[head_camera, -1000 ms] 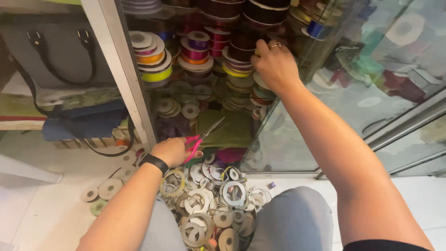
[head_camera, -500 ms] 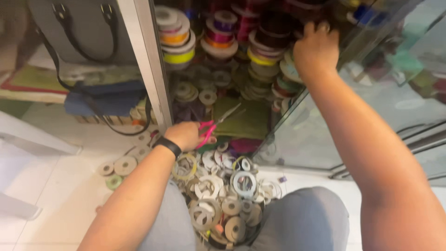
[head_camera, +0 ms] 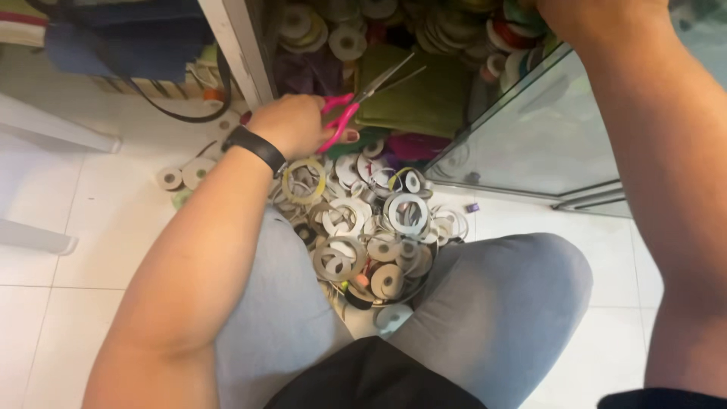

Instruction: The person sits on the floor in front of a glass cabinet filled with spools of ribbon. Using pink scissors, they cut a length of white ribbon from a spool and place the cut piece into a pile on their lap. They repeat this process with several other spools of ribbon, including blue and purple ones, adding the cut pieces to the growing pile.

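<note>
Pink-handled scissors (head_camera: 356,106) sit in the left hand (head_camera: 291,125), whose fingers are curled tight through and around the plastic loops, the steel blades slightly parted and pointing up and to the right toward a folded green cloth (head_camera: 424,95) on the low shelf of a glass-fronted cabinet (head_camera: 530,136). A black wristband (head_camera: 256,148) circles that wrist. The right hand (head_camera: 598,19) reaches up to the shelf above and is cut off by the top edge of the view, so I cannot tell whether it is spread or gripping anything.

Judging by their look, the scissors are light, stiff and sharp at the tips; the loops are the safe place to hold them, well apart from the blade edges.

Between the knees, on the white tiled floor (head_camera: 91,227), lies a heap of empty cardboard spool rings (head_camera: 379,235), likely light, easily crushed and prone to sliding. A few loose spools (head_camera: 182,176) rest to the left, near a dark bag strap (head_camera: 182,113).
</note>
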